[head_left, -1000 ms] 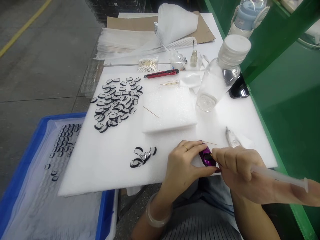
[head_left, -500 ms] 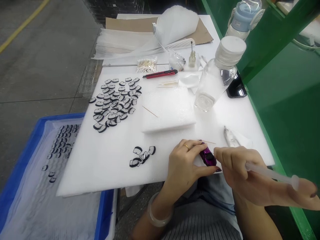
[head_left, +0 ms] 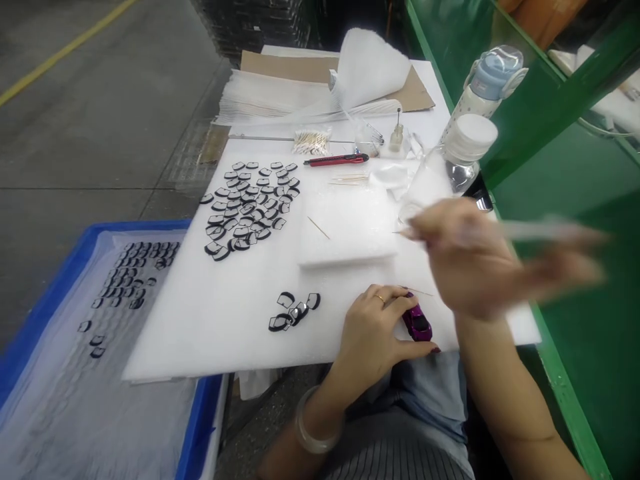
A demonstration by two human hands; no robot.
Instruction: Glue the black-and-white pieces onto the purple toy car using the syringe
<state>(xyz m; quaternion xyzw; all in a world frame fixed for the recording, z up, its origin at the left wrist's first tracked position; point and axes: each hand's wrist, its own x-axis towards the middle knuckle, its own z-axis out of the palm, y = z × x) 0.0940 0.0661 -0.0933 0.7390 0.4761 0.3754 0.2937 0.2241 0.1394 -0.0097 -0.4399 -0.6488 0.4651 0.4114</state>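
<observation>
The left hand (head_left: 373, 333) pins a purple toy car (head_left: 417, 324) at the desk's (head_left: 210, 320) near edge, its grip closed on it. At one o'clock, the blurred right hand (head_left: 463, 257) clasps a clear syringe (head_left: 530, 230). No writing is readable.

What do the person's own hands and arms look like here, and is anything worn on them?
Both forearms are bare, with no sleeves or gloves in view. The left hand wears a thin gold ring on one finger, a pale translucent bangle at the wrist, and dark polish on the thumbnail. The right hand is motion-blurred, so rings or nail polish there cannot be made out.
</observation>
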